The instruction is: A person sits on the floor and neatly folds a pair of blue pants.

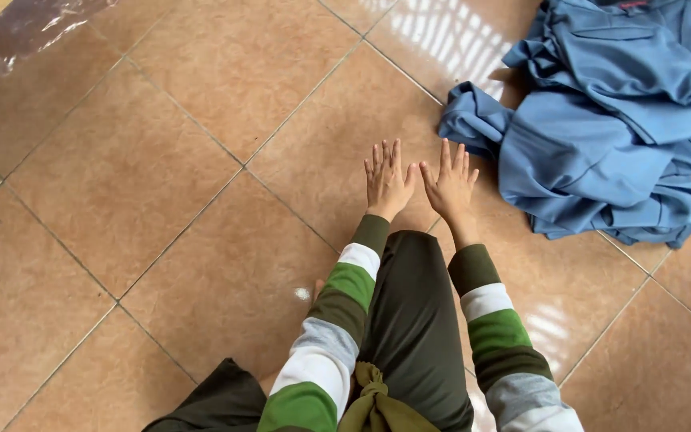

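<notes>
nearest the camera are dark green trousers [413,320] and two striped sleeves [337,320] in green, white and grey, reaching forward over the tiled floor [161,200]. the left hand [387,182] and right hand [449,186] are held flat, palms down, side by side with thumbs almost meeting; the fingers [385,156] are spread apart and hold nothing. whether the palms rest on the tile or hover just above it cannot be told.

just beyond and to the right of the right hand lies a crumpled pile of blue cloth [601,136], its nearest fold close to the fingertips but apart from them. to take it up cleanly, i judge the right hand should go for that near fold and pinch an edge rather than the bulk.

a small red tag [633,4] shows at the pile's far top edge. far left, a crinkled clear plastic wrap [25,28] lies in the corner.
</notes>
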